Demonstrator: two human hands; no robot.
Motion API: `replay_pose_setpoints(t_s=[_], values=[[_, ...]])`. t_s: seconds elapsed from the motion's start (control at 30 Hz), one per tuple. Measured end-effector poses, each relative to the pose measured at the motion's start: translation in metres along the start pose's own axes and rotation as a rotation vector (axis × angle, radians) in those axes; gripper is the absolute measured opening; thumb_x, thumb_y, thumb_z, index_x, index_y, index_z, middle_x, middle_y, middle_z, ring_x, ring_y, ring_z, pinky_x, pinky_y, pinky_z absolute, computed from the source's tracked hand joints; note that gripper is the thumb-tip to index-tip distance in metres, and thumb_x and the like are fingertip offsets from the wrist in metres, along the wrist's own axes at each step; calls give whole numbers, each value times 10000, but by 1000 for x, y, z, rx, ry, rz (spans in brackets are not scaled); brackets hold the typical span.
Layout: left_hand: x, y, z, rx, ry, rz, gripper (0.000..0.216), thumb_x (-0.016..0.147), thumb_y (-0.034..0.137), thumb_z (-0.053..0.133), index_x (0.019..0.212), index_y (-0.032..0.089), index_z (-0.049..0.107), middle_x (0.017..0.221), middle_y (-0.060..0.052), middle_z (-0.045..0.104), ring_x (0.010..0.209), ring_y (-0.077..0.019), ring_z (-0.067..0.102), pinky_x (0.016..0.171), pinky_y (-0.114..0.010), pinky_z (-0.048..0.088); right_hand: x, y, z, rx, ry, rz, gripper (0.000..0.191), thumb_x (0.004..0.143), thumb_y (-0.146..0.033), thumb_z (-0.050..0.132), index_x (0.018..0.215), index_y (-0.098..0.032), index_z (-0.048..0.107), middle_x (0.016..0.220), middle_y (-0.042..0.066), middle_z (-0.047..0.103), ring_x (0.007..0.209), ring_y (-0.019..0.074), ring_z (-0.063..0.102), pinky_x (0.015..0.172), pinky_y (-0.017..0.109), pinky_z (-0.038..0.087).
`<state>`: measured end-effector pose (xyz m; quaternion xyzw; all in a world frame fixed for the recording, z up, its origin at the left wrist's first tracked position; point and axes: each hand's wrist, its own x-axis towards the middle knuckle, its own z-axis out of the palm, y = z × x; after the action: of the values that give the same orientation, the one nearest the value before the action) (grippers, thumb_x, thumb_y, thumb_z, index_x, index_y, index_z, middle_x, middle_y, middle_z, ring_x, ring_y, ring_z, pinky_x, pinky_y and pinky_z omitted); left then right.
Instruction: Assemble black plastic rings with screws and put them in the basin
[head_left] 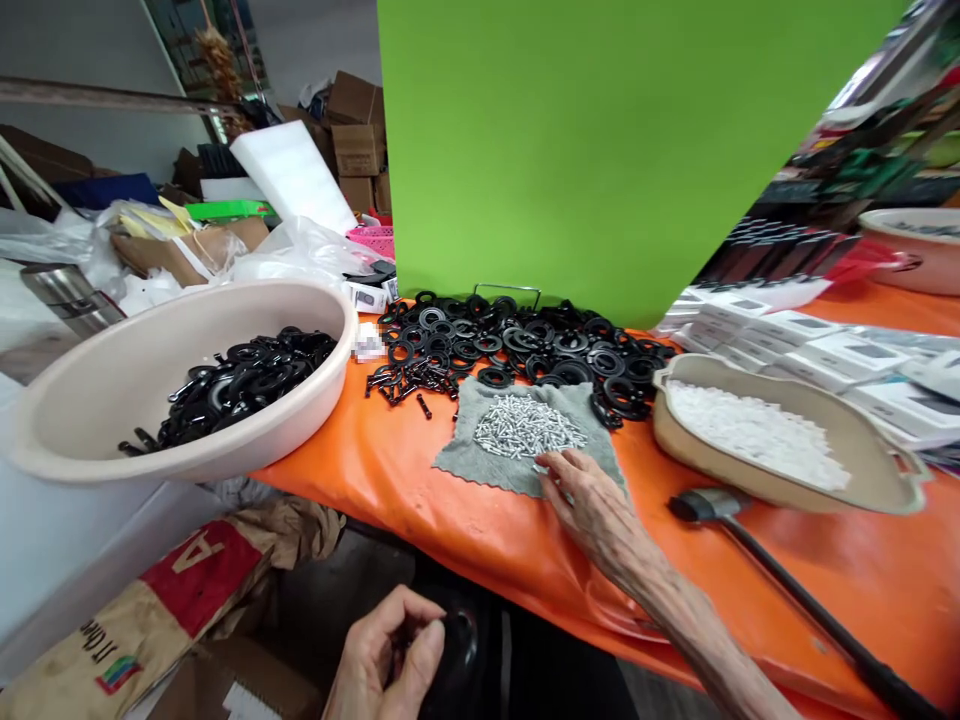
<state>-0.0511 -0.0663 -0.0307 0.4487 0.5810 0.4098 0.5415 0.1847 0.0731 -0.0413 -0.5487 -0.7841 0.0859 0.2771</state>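
Observation:
My left hand (394, 655) is low in front of me, thumb and fingers closed on a glossy black part (460, 640); its full shape is partly hidden. My right hand (581, 495) reaches to the near edge of a pile of small silvery metal pins (525, 425). Its thumb and forefinger are pinched together, with a tiny silvery pin seeming to show at the tips. Beneath the pile lies a grey-green cloth (480, 478). Behind it, black rings (525, 340) are heaped, with small black rod-shaped parts (412, 380) at their left.
A large pale basin (322, 400) of black parts stands left on the orange table cover (360, 470). To the right are a tan tray (675, 435) of white pieces, a hammer (709, 505) and stacked white boxes (802, 330). A green panel (562, 150) rises behind.

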Motion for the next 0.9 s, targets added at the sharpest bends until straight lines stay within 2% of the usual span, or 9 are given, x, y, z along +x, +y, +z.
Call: replay_pose_setpoints(t_s=[0.1,0.27,0.37,0.47,0.57,0.7,0.9], values=[[1,5,0,74,9,51,403,838,548,533,771,163,631,659,13,528,602,-101,431,567,-194,344,2,7,16,-72,-39,-56,143,844,-221,376,734,-248,463,734,66,523,719,236,518,683,381,432],[0,8,-1,100,15,63,293,863,426,530,785,162,631,698,4,551,631,-109,471,576,-197,353,8,5,15,-116,-85,-124,181,804,-166,355,665,-268,300,620,22,420,598,212,411,593,345,351],[-1,6,-2,98,27,54,273,858,403,538,786,158,635,688,4,546,624,-108,469,569,-198,350,7,0,12,-120,-65,-134,143,798,-179,353,685,-265,341,634,28,425,608,216,422,578,341,346],[0,5,-4,105,28,51,274,862,404,533,797,158,635,696,1,551,635,-111,473,579,-199,360,-1,-10,7,-92,-21,-113,149,859,-222,334,763,-246,445,701,45,488,626,205,480,554,324,367],[1,6,-4,91,-19,22,283,862,420,539,820,157,636,714,-3,571,653,-113,489,598,-196,382,-9,-23,2,56,10,-70,142,885,-248,378,842,-228,512,762,40,584,638,170,563,567,291,423],[1,13,0,-7,-29,-64,312,840,455,573,819,150,636,710,-1,589,650,-105,499,614,-185,398,-21,-34,0,175,44,-6,133,886,-247,421,843,-220,545,731,18,639,623,149,609,586,264,477],[9,27,12,-43,-36,-64,320,808,454,618,785,135,630,675,3,571,620,-95,466,593,-188,372,-54,-40,1,450,78,249,176,876,-393,523,885,-238,605,777,19,679,669,166,645,595,259,526]])
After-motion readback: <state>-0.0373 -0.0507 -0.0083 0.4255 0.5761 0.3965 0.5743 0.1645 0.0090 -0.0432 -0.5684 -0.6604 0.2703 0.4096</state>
